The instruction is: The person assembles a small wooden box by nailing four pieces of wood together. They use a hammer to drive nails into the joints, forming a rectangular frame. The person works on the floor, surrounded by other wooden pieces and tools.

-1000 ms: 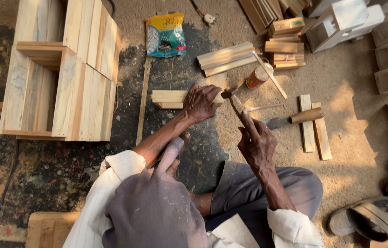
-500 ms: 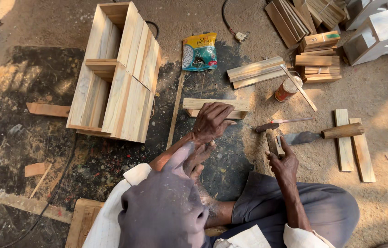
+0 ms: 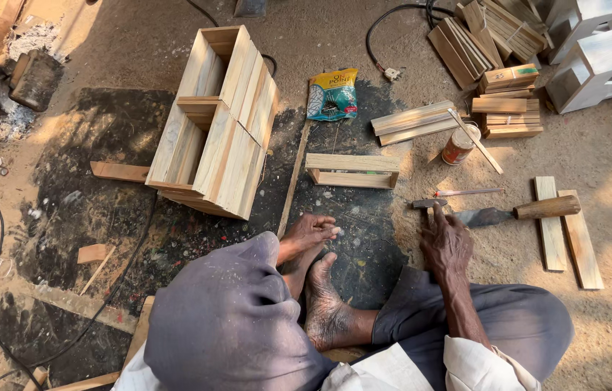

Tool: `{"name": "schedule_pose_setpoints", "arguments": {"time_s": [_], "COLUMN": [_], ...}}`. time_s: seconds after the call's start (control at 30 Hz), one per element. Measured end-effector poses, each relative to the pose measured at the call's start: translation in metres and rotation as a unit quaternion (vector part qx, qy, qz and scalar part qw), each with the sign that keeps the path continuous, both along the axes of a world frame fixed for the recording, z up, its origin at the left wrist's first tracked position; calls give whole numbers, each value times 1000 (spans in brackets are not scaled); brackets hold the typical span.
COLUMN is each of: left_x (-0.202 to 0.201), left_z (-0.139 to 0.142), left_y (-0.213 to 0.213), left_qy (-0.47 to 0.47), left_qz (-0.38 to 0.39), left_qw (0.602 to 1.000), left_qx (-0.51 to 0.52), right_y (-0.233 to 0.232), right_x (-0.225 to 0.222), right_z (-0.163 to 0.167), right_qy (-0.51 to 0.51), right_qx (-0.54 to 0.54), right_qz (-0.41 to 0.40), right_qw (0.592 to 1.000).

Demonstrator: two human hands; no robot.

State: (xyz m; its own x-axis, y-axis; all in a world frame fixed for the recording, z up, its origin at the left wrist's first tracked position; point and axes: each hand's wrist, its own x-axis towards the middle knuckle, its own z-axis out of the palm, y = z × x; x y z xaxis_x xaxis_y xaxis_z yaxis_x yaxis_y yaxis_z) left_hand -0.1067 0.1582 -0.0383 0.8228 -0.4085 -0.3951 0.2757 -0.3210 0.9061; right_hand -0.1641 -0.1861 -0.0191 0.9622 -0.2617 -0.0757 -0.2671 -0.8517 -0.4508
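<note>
Hammer [image 3: 428, 205] lay on the floor under the right hand [image 3: 445, 242], grip unclear; the left hand [image 3: 310, 233] pinched perhaps nails. A small frame [image 3: 351, 171] sat built nearby, slats [image 3: 412, 122] unused.

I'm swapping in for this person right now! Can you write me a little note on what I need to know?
Left hand: on the floor by the bare foot, fingers curled; anything pinched is too small to tell.
Right hand: lying over the hammer handle, grip hidden.
Chisel beside the hammer; small wooden frame ahead of the feet.
Done: frame looks joined.
Left: two loose slats at right lie unjoined.
</note>
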Motion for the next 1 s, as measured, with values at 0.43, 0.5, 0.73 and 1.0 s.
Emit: {"name": "schedule_pose_setpoints", "arguments": {"time_s": [0.43,0.5,0.73,1.0], "left_x": [46,48,65,113], "left_z": [-12,-13,10,57], "left_y": [-55,-66,-64,-40], "left_qy": [112,128,108,-92], "left_qz": [276,299,296,-4], "left_qw": [867,839,857,993], "left_qx": [-399,-436,-408,-69], "right_y": [51,53,65,55], "right_x": [111,105,35,11], "right_z": [51,52,60,31], "right_qy": [-144,-124,-66,-153], "right_qx": [-108,-114,78,239], "right_qz": [227,232,207,124], "right_qw": [957,958,973,951]}}
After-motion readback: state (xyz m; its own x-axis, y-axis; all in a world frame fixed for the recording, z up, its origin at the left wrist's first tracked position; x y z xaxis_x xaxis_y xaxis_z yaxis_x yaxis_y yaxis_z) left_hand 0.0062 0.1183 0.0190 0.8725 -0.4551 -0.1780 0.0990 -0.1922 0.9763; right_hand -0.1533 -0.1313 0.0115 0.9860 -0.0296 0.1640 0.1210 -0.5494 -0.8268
